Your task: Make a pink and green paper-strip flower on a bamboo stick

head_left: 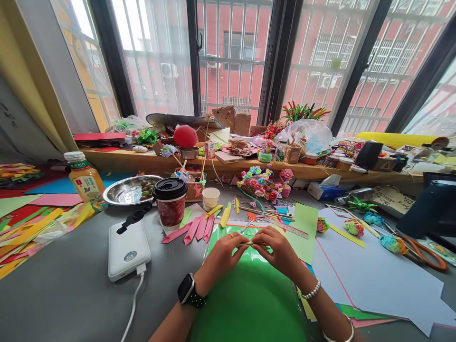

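Observation:
My left hand (224, 255) and my right hand (280, 251) meet at the middle of the table, both with fingers pinched. Between their fingertips they hold a thin strip (251, 243), seen nearly edge-on and mostly hidden by the fingers; it looks like paper. Beneath them lies a green plastic-covered mat (223, 237). Small scissors (247, 226) rest just beyond my fingers, beside a patterned ruler (292, 231). Folded pink paper strips (192, 231) with pointed ends lie to the left, near a folded yellow strip (225, 216).
A lidded coffee cup (170, 209), paper cup (211, 199), white power bank (128, 249) with cable, steel dish (121, 192) and juice bottle (85, 180) stand left. White sheets (377, 275), paper flowers (354, 227) and orange-handled scissors (423, 255) lie right. Craft supplies crowd the windowsill (149, 159).

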The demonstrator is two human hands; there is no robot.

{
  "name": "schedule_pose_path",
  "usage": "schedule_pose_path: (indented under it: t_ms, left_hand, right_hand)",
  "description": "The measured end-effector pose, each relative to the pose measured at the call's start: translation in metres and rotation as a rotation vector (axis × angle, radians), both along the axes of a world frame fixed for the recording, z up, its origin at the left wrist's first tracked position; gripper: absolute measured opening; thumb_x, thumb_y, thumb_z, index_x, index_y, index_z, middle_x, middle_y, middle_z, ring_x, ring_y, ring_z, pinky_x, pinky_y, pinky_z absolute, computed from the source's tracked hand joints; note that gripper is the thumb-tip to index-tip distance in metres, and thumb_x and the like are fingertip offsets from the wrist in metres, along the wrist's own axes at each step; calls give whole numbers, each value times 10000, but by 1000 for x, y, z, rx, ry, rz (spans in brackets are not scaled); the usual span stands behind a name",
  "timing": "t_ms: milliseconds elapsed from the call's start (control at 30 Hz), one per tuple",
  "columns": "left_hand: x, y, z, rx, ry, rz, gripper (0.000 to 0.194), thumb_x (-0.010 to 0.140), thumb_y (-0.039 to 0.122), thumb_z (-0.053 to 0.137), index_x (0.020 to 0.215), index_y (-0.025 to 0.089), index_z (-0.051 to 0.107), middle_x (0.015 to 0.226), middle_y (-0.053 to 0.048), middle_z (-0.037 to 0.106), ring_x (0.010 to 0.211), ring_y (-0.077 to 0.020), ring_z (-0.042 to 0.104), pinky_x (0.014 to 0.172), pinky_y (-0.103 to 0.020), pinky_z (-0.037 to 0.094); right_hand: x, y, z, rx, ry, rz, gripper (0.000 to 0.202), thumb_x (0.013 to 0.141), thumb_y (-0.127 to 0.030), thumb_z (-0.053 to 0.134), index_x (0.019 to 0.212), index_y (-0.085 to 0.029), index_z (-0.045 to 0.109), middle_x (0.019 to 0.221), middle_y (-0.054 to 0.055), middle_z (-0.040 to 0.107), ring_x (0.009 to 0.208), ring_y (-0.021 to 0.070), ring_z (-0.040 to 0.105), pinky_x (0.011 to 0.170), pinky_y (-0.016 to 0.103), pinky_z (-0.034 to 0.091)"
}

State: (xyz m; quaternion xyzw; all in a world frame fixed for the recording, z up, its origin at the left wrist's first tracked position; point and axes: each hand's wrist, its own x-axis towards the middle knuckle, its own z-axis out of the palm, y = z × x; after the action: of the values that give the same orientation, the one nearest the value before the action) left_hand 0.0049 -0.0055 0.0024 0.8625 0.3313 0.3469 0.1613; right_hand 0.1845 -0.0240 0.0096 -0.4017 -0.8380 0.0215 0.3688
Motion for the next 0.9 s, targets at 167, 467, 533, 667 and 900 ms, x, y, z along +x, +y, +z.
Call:
schedule_pose_path:
  t_ms: [167,467,533,667,900]
  left_hand:
    - [1,0,-1,-29,-31,2,159,807,187,468,885,185,606,836,-39,644,796,-153,588,721,-280,472]
    - [-1,-1,8,-297,-278,58,159,770,306,520,831,167,566,819,-31,639,756,-148,603,699,-268,478]
    - [0,1,7,-431,-391,63,213,735,331,565,858,161,535,794,-28,631,731,-150,604,666,-266,478]
    - [2,6,4,-767,-703,-16,410,613,327,688,916,163,464,751,-16,639,738,-163,614,648,-265,462]
    - [7,3,4,-959,-913,-70,367,584,277,725,856,147,515,742,-16,650,740,-149,605,697,-265,438]
  right_hand:
    - [1,0,-2,-43,12,-18,70,793,-230,546,806,-201,608,754,43,614,741,182,554,653,302,458]
    - [7,2,-2,-125,101,-54,133,759,-303,595,841,-201,618,776,44,620,720,177,558,626,289,463]
    - [5,1,0,-140,132,-81,122,767,-306,583,794,-194,622,713,31,620,658,165,551,588,273,448]
    - [-3,-1,-1,-167,233,-147,175,752,-346,591,726,-175,618,634,17,622,582,149,541,541,253,429]
    - [-17,-6,-4,-224,333,-145,251,730,-415,594,716,-166,621,631,19,626,567,142,542,526,240,430]
